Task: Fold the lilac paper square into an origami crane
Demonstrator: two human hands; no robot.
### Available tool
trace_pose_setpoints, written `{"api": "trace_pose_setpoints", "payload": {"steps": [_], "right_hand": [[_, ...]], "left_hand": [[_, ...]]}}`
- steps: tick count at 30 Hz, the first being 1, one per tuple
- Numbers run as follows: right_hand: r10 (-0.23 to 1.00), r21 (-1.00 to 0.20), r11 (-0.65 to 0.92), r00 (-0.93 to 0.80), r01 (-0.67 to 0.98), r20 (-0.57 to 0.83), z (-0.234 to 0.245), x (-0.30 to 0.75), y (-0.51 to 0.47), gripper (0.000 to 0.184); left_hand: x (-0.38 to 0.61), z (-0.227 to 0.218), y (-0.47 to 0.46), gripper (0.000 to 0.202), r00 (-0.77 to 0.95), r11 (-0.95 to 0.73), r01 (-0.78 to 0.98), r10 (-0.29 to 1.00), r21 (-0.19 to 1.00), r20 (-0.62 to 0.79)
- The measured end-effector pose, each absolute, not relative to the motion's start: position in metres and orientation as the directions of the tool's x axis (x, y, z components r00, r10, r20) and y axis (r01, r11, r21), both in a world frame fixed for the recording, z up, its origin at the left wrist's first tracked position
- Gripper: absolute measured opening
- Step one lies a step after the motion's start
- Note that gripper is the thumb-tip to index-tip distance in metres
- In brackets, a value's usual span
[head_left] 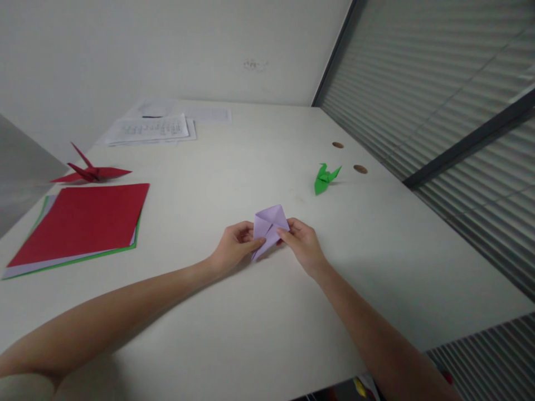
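A person at a white table [234, 167] holds a folded piece of lilac paper [270, 223] between both bare hands, toward the near side of the tabletop. The left hand [234, 245] pinches its left side, thumb laid across the lower folds and fingers curled behind; the right hand [303, 244] pinches the opposite corner, thumb pressed to the front face. One narrow point of the paper slants down and left; from where I stand, I cannot tell whether it touches the table. Beyond the right hand, well apart, a small green paper crane [324, 179] sits near two round holes [360, 169]. At far left, a larger red paper crane [94, 174] spreads its wings just behind a stack of colored sheets [83, 223], red on top, lilac and green edges showing beneath. Farther back, pages of writing [150, 129] lie near a white wall [188, 50]; slatted blinds [418, 83] line the right side.
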State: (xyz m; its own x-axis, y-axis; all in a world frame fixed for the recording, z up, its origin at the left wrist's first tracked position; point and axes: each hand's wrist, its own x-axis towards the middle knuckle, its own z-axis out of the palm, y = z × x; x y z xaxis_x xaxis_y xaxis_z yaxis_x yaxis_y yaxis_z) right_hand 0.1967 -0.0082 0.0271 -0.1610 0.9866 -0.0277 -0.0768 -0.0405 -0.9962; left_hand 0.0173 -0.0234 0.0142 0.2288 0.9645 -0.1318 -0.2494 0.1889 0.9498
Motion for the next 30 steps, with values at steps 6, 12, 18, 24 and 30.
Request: {"api": "trace_pose_setpoints", "payload": {"steps": [6,12,18,24,30], "right_hand": [[0.989,-0.997,-0.045,-0.141,-0.063,-0.036,0.0282,0.1994,-0.0059,0.039],[0.994,-1.0,0.003,-0.107,-0.005,0.003,0.025,0.1991,-0.0069,0.034],[0.995,-0.999,0.051,-0.084,0.015,0.05,0.0274,0.2012,-0.007,0.034],[0.993,-0.994,0.094,-0.072,0.053,0.09,0.0269,0.2039,-0.0065,0.034],[0.989,-0.992,0.125,-0.078,0.01,0.123,0.0305,0.2037,-0.0082,0.029]], "left_hand": [[0.0171,0.0159,-0.0242,0.042,0.315,0.272,-0.258,0.931,0.927,-0.186],[0.0173,0.0144,-0.0249,0.04,0.357,0.269,-0.237,0.918,0.933,-0.174],[0.0171,0.013,-0.0252,0.036,0.354,0.233,-0.201,0.923,0.952,-0.151],[0.0165,0.0135,-0.0255,0.038,0.334,0.219,-0.179,0.931,0.959,-0.15],[0.0167,0.014,-0.0268,0.033,0.324,0.181,-0.161,0.938,0.97,-0.121]]}}
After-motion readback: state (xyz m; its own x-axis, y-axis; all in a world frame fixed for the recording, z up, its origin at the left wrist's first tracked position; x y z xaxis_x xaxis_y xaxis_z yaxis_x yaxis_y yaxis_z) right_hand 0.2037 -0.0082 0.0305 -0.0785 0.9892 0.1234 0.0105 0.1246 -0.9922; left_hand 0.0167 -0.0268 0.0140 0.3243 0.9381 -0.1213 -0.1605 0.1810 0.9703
